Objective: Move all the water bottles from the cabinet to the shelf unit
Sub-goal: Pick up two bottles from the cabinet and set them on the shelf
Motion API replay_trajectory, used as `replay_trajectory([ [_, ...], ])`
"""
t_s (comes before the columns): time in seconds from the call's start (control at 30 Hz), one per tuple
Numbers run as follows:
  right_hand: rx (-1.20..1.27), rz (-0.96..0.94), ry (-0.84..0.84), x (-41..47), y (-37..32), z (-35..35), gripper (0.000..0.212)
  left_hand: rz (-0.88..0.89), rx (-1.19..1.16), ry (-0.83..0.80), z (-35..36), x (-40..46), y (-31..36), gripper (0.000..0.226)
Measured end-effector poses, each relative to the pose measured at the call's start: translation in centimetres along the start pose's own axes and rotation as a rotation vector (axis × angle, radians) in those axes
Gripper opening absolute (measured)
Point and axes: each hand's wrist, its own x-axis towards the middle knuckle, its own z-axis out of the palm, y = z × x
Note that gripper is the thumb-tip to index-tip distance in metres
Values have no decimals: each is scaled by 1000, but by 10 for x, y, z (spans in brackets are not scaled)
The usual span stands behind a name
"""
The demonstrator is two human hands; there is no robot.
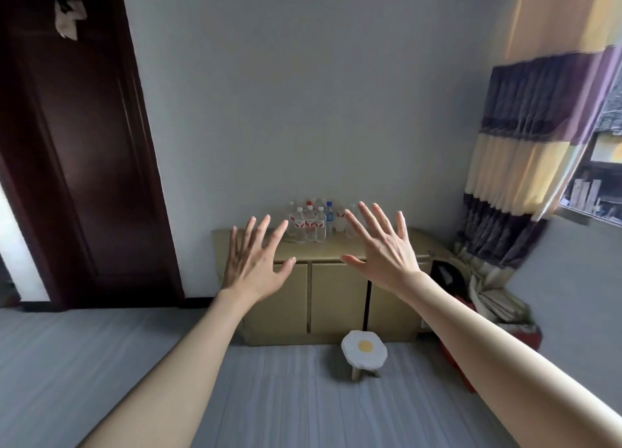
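Head: water bottles [311, 223] beyond both hands.

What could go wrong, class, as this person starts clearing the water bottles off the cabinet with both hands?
1. The water bottles stand packed tightly on the cabinet; taking a front one could topple its neighbours.
2. The small stool sits on the floor directly before the cabinet, so it may be a trip hazard.
3. Both the left hand and right hand are open and empty; grabbing several bottles together risks dropping one.

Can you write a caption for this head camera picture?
Two open hands, left hand and right hand, reach toward water bottles on cabinet.
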Motion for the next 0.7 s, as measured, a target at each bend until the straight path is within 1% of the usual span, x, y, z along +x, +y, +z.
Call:
replay_trajectory([
  [0.1,11,18,-8,36,15,41,83,-7,-32,0,34,47,-24,72],
  [0.23,40,57,14,79,39,87,79,80,24,-74,83,107,-41,72],
  [0.37,62,101,-16,120,64,143,78,115,11,-82,134,160,-53,77],
  [0.57,111,77,-88,194,101,232,80,102,-4,-100,216,240,-70,75],
  [0.7,176,32,-93,245,126,284,79,57,-38,-113,270,288,-80,71],
])
